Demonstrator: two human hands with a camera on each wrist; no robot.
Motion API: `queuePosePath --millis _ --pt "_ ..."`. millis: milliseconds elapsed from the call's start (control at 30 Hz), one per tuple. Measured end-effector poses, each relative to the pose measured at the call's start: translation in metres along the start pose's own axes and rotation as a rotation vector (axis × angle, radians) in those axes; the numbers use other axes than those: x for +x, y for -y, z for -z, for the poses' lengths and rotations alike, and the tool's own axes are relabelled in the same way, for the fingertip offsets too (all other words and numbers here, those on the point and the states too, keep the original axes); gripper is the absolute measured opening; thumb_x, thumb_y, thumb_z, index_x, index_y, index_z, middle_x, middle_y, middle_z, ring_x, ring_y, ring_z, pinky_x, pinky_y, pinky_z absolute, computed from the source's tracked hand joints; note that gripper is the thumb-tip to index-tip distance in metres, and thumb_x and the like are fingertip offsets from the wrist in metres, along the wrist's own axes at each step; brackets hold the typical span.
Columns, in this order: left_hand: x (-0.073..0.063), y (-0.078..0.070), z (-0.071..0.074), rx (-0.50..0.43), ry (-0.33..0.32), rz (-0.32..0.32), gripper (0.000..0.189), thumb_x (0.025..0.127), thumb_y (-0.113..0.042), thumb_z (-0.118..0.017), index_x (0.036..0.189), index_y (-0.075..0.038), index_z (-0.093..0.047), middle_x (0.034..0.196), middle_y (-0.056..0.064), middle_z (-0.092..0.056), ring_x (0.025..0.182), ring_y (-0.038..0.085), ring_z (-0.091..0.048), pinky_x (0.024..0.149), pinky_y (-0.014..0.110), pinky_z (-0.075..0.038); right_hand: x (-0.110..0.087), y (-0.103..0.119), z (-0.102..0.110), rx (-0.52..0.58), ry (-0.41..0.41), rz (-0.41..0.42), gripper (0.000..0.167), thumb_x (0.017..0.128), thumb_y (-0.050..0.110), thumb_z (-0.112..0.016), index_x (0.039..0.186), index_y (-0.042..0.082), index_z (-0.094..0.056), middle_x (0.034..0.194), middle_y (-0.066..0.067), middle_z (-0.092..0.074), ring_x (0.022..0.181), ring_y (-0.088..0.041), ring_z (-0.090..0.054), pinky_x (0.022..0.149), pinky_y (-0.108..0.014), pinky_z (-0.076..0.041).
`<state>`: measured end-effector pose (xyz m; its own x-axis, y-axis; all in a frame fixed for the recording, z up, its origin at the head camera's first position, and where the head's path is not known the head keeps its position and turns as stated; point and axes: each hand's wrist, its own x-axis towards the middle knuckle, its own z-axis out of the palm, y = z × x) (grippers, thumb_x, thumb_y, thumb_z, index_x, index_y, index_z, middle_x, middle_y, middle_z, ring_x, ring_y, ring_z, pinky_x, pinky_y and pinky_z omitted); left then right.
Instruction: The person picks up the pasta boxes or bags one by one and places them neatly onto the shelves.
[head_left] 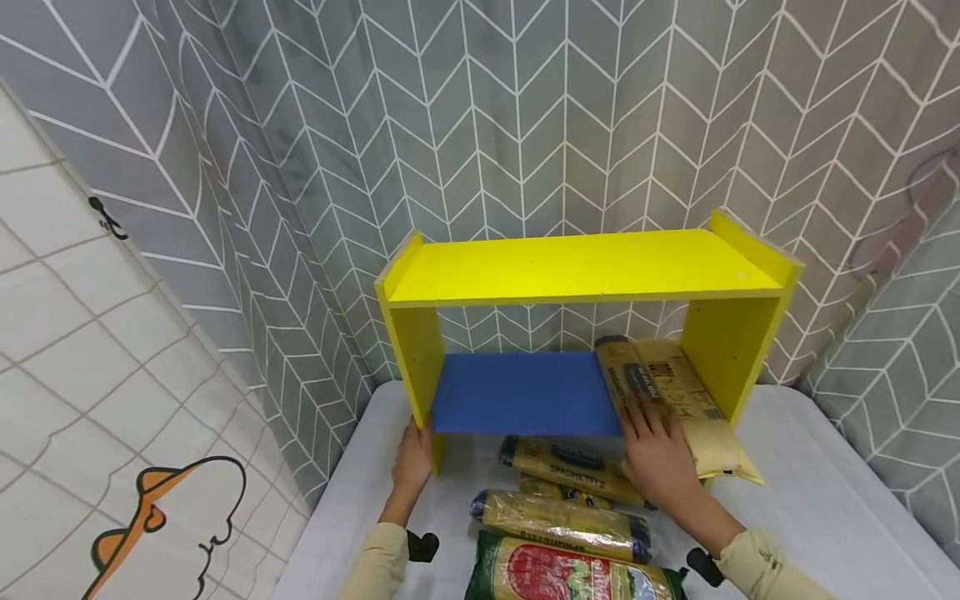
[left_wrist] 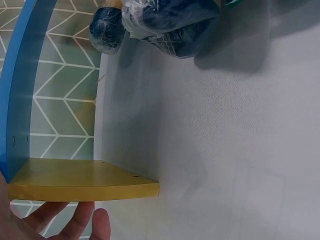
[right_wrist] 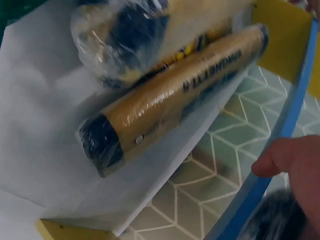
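Observation:
My left hand (head_left: 412, 458) holds the yellow left side panel (head_left: 420, 358) of a small shelf unit; in the left wrist view its fingers (left_wrist: 80, 220) lie along the panel's outer side. On the blue shelf board (head_left: 525, 392), at its right end, lies a spaghetti packet (head_left: 621, 367) pointing front to back. My right hand (head_left: 660, 450) rests on that packet with fingers extended. Its thumb (right_wrist: 275, 157) touches the board's front edge in the right wrist view. Between this packet and the right side panel lies a pale yellow packet (head_left: 678, 379), its front end overhanging the board.
Below and in front of the board, spaghetti packets (head_left: 562, 525) lie crosswise on the white table (head_left: 787, 467). A green-ended bag with a red label (head_left: 570, 575) is nearest me. The yellow top board (head_left: 577, 262) spans above. A patterned curtain (head_left: 525, 125) hangs behind.

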<state>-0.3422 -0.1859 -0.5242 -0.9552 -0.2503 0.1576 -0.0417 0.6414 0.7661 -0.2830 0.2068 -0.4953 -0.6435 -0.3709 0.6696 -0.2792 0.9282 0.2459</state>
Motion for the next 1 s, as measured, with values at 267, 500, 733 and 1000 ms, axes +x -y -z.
queuePosePath --millis 267,500,733,1000 --pt "-0.002 0.005 -0.002 0.011 0.002 0.02 0.055 0.11 -0.052 -0.028 0.139 -0.011 -0.049 0.111 0.02 -0.064 0.088 0.032 -0.064 0.067 0.047 -0.047 -0.001 0.019 0.003 0.028 0.059 0.161 0.062 0.074 0.016 -0.085 0.129 -0.005 -0.065 0.141 -0.02 -0.062 0.132 -0.037 -0.059 0.105 -0.05 -0.05" --pt "0.001 0.006 -0.002 0.014 0.006 0.012 0.056 0.111 -0.052 -0.028 0.142 -0.01 -0.047 0.113 0.021 -0.063 0.088 0.032 -0.063 0.066 0.044 -0.045 -0.006 0.028 0.008 0.247 0.152 0.407 0.069 0.073 0.005 -0.089 0.137 0.004 -0.062 0.148 -0.016 -0.058 0.136 -0.035 -0.056 0.092 -0.034 -0.058" --pt "-0.001 0.004 -0.003 -0.001 0.015 -0.003 0.055 0.111 -0.051 -0.028 0.141 -0.009 -0.048 0.11 0.02 -0.063 0.085 0.028 -0.061 0.064 0.039 -0.042 -0.025 0.024 -0.004 0.407 0.234 0.394 0.067 0.079 0.011 -0.086 0.14 0.015 -0.059 0.146 -0.011 -0.058 0.132 -0.034 -0.056 0.082 -0.035 -0.058" --pt "0.001 0.004 -0.003 -0.009 0.024 -0.012 0.055 0.111 -0.052 -0.027 0.139 -0.01 -0.048 0.108 0.018 -0.062 0.084 0.027 -0.06 0.063 0.037 -0.041 -0.042 0.009 -0.018 0.501 0.404 0.176 0.065 0.089 0.018 -0.079 0.147 0.01 -0.05 0.149 -0.018 -0.051 0.117 -0.037 -0.065 0.074 -0.042 -0.059"
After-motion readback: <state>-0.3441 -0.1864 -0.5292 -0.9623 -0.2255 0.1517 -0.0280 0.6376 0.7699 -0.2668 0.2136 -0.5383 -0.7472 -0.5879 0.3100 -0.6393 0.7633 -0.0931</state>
